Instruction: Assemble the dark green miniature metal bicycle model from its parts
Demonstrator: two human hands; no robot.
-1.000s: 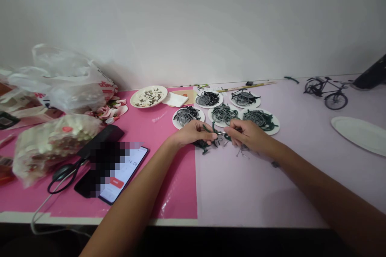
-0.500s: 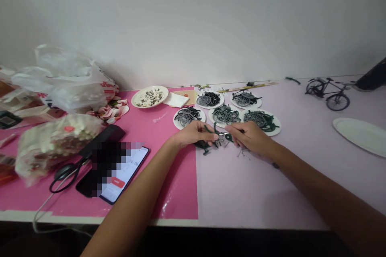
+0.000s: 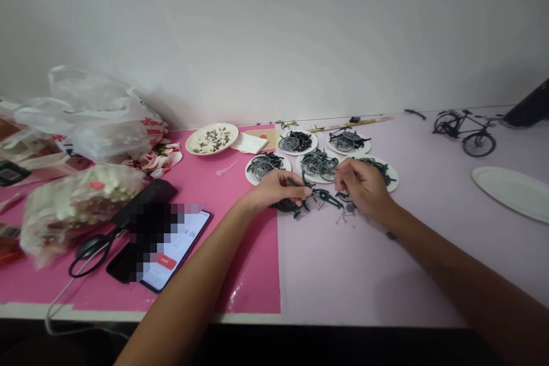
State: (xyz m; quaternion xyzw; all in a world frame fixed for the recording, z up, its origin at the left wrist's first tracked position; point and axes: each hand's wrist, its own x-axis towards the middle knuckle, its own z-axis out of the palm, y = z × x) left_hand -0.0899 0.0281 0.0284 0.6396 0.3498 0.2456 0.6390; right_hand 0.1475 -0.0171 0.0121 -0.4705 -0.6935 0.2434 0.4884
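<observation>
1. Head view, left hand: the left hand (image 3: 281,187) has its fingers pinched narrow on a green bicycle part (image 3: 328,198), held low above the worktop (image 3: 326,274). A dark wheel (image 3: 287,205) shows just below that hand.
2. Head view, key relation: the green bicycle part lies right of the left fingertips, in the gap between the hands. The right hand (image 3: 362,186) is just beyond its free end; the left one, touching it, is nearer.
3. Head view, direction: its long axis runs left to right, dipping slightly to the near side, so the free end points right and a little near, below the right fingers.
4. Head view, right hand: its fingers are curled in; whether they grip anything I cannot tell. Thin grey parts (image 3: 348,214) lie on its near side.
</observation>
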